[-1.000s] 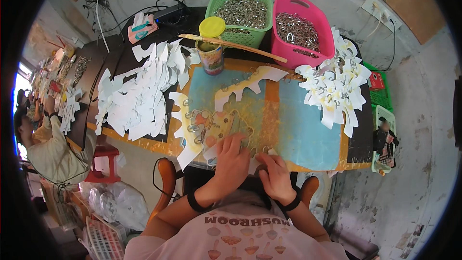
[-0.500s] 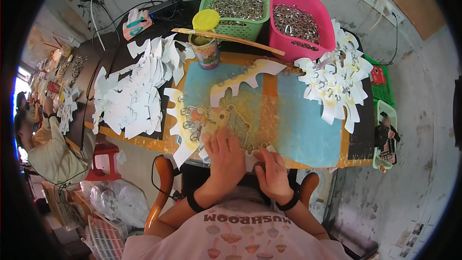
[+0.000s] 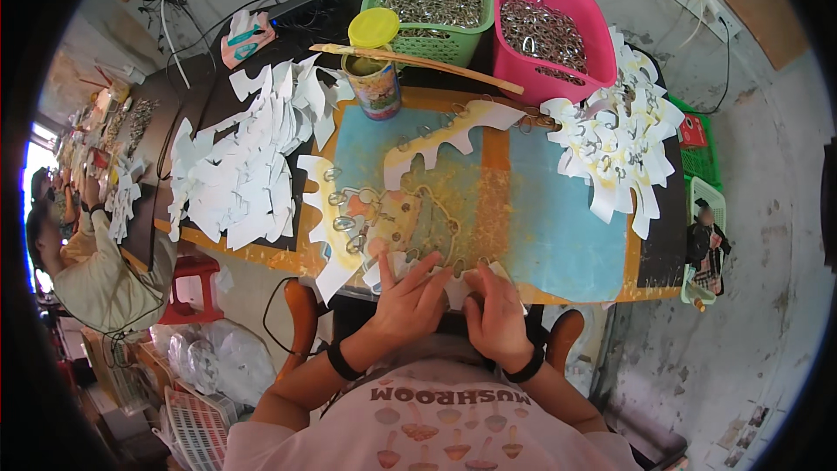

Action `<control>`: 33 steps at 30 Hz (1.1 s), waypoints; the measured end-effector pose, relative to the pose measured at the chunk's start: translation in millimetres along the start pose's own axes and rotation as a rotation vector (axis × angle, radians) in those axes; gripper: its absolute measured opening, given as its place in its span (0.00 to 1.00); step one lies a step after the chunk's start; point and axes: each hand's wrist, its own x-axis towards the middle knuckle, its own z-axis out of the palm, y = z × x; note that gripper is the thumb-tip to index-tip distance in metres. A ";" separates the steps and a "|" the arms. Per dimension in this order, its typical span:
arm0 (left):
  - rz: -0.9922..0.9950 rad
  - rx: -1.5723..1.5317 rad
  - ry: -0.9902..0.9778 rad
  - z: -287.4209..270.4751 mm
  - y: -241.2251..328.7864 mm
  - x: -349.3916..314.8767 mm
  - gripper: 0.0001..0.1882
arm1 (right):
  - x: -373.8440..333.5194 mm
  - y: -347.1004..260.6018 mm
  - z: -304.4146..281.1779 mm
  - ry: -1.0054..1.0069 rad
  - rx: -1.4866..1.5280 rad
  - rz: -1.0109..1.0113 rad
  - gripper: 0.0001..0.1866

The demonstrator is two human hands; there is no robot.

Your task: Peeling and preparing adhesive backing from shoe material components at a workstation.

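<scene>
At the table's near edge lies a white cut-out piece [image 3: 456, 293] with a notched outline, mostly covered by my hands. My left hand [image 3: 404, 303] rests over its left part, fingers spread. My right hand [image 3: 499, 318] has its fingers bent onto the right end, the thumb tucked close beneath them; it appears to grip the piece. Just left of my hands is a notched white strip [image 3: 333, 225] with yellow smears and metal rings along it. Farther off lies a similar strip [image 3: 449, 137], also yellowed and ringed. Both lie on the stained blue mat [image 3: 558, 209].
A heap of plain white cut-outs [image 3: 244, 166] lies left, a ringed heap [image 3: 615, 135] right. Behind stand a can [image 3: 377, 92] with a wooden stick [image 3: 436, 70] across it, a yellow lid [image 3: 373, 28], and green [image 3: 436, 48] and pink [image 3: 602, 57] baskets of metal rings. Another person [image 3: 105, 270] sits far left.
My left hand's fingers have spread apart and drawn slightly nearer to me. My right hand has barely moved. The whole view has shifted a little.
</scene>
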 end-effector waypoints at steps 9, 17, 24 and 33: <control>0.002 0.068 -0.080 2.3 5.5 -12.5 0.19 | 0.0 5.4 15.1 0.135 -0.097 -0.065 0.29; 0.068 0.217 -0.113 -4.9 14.4 -17.3 0.14 | -9.0 19.2 0.8 0.096 0.283 0.070 0.26; 0.058 0.238 0.052 10.9 11.9 -34.0 0.19 | 0.9 8.4 -7.6 -0.123 -0.070 -0.056 0.29; -0.043 0.145 0.000 5.7 12.0 -38.0 0.27 | 7.8 -12.7 -31.4 0.275 0.240 0.092 0.24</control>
